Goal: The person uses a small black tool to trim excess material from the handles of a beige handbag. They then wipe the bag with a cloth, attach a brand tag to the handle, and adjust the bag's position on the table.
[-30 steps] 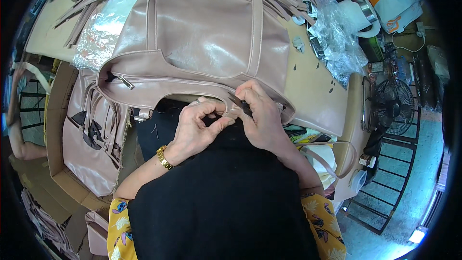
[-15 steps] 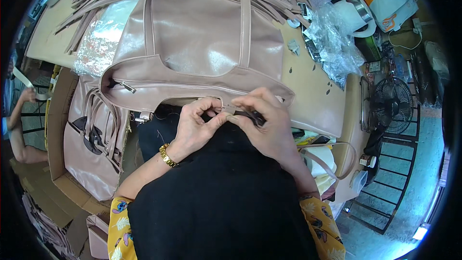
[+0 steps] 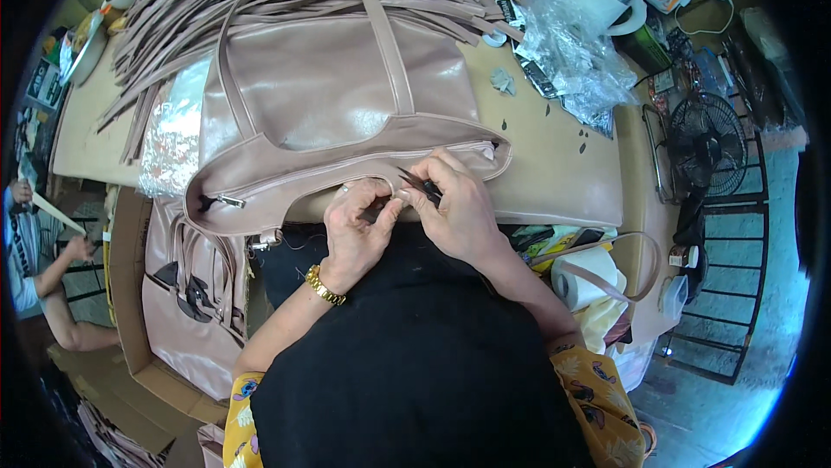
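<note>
Fiddly tool work at the near edge of a pink bag (image 3: 338, 74)

Far left there's a co-worker's hand (image 3: 80, 249) at one end of a pale strip (image 3: 59, 215), minding their own business. Next along, a cardboard box (image 3: 130, 295) with another pink bag (image 3: 186, 342) inside, handles and all.

Then the main one: big, shiny, lying on the table (image 3: 563, 187) with its zipped top toward the person. The zip pull (image 3: 230, 201) sits toward the left end of the opening, and a heap of pink strips (image 3: 303, 0) lies behind.

The left hand (image 3: 357, 221) is at the bag's near edge, thumb and fingertips pinched on a bit of pink material (image 3: 399, 192) (can't make out exactly what part it is, the fingers hide most of it). The right hand (image 3: 454, 208) is just beside it, fingers curled around a dark pointed tool (image 3: 419, 182), maybe little snips, tip angled up and left.

My read: this is the close detail step, tool right at the work. Next move calls for a firm left pinch and a small, controlled right hand, since that point's awfully near the fingertips (and the leather-look surface).

Further right, a white roll (image 3: 578, 279) and a black fan (image 3: 708, 143).
</note>
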### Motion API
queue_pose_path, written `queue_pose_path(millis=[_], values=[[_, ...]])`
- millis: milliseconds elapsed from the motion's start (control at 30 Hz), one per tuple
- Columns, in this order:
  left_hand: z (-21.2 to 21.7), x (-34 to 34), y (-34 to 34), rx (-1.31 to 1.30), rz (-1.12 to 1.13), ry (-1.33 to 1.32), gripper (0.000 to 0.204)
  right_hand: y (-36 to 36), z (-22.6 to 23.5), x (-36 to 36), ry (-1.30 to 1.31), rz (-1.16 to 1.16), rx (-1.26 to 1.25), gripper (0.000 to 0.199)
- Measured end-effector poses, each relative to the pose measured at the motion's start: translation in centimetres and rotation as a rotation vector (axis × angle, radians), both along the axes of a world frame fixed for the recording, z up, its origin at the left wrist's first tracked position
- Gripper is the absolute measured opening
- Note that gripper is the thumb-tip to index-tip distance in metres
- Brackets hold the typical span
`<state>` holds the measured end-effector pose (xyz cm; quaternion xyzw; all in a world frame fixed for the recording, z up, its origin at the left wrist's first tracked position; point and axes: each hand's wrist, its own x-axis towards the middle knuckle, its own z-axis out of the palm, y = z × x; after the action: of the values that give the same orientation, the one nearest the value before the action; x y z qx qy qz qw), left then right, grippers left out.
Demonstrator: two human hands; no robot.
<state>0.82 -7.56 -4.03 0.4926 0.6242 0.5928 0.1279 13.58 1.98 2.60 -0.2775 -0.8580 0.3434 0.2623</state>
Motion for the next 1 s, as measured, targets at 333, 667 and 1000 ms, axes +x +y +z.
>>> queue_pose_path(millis=[333,667,1000], values=[[-2.4,0.1,-0.1,-0.038,-0.121,-0.411,0.019,1.4,1.8,2.4,0.015,0.337,-0.757,0.019],[-0.9,0.2,-0.4,-0.069,-0.167,-0.441,0.016,1.6,2.1,-0.4,-0.169,0.147,0.079,0.019],[-0.3,-0.3,-0.7,-0.147,-0.243,-0.706,0.021,3.8,0.1,1.0,-0.099,0.284,-0.346,0.021]])
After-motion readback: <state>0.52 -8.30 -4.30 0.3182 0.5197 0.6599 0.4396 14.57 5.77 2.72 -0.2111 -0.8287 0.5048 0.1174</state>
